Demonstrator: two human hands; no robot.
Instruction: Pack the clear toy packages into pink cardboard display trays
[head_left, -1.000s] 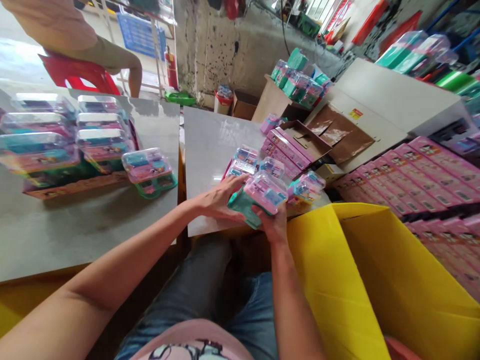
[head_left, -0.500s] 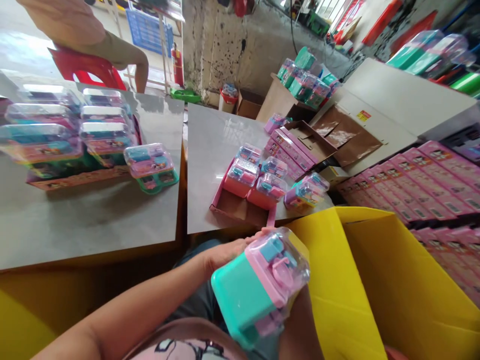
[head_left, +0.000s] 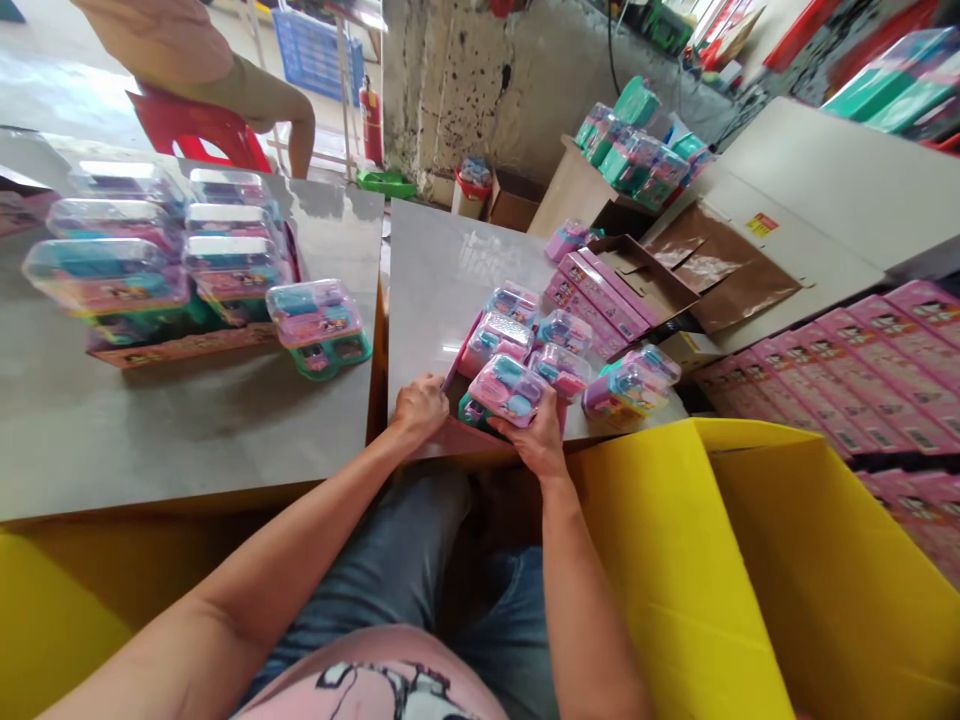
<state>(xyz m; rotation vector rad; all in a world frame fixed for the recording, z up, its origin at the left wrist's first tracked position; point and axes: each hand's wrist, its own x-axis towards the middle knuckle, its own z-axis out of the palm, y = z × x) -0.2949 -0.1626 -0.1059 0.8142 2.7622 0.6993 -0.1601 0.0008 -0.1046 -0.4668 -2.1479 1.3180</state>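
My right hand (head_left: pixel 541 436) grips a clear-lidded toy case (head_left: pixel 508 390) with pink and blue pieces on top and a green base. The case sits tilted at the near part of a pink display box (head_left: pixel 469 438), which holds several similar cases (head_left: pixel 497 342) behind it. At the box's left side, my left hand (head_left: pixel 421 408) has its fingers curled on the box's edge. Just right of the box stand more cases (head_left: pixel 628 385), purple and yellow.
On the left table (head_left: pixel 225 420) are a filled display box (head_left: pixel 187 346) and a single case (head_left: pixel 319 325). A yellow carton (head_left: pixel 675 540) stands at my right. Pink boxes (head_left: pixel 847 370) are stacked far right. A seated person (head_left: pixel 180 45) is at the upper left.
The green-based case has moved from above my lap forward to the pink box. Both hands have reached forward, the left now on the box's side.
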